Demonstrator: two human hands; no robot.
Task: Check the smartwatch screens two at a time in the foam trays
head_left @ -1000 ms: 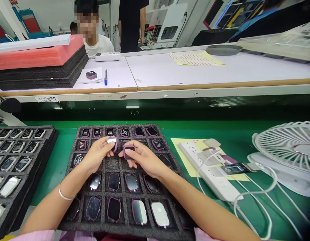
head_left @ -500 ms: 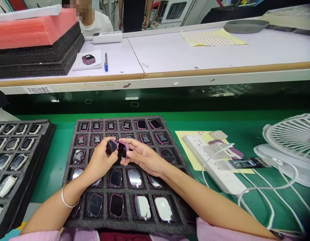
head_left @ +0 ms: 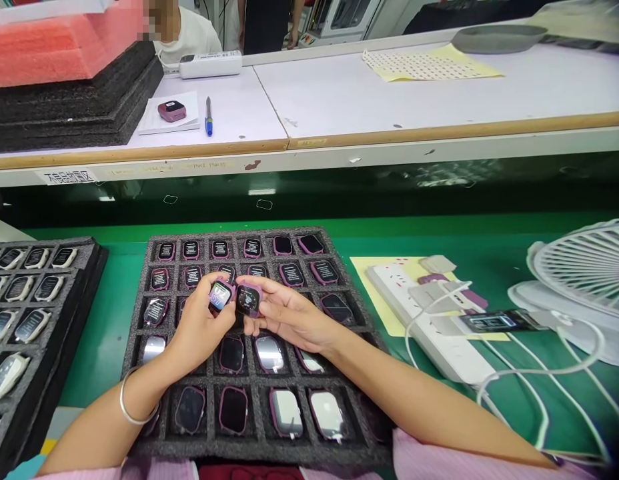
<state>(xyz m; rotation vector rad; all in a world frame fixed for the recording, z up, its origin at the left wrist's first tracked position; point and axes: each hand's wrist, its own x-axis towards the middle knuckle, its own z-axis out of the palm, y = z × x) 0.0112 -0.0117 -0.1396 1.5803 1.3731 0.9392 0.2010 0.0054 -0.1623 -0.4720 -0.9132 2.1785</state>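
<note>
Our left hand (head_left: 199, 327) pinches a pink-framed watch (head_left: 220, 295), our right hand (head_left: 284, 313) another pink-framed watch (head_left: 248, 301), both closed over the middle of the foam tray (head_left: 229, 235); its far rows (head_left: 219, 250) show labelled faces, its near rows (head_left: 234, 410) glossy ones.

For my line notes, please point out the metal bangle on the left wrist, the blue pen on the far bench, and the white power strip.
Metal bangle (head_left: 123, 404), head view, on its outer curve.
Blue pen (head_left: 208, 119), head view, on its barrel.
White power strip (head_left: 434, 343), head view, on its casing.
</note>
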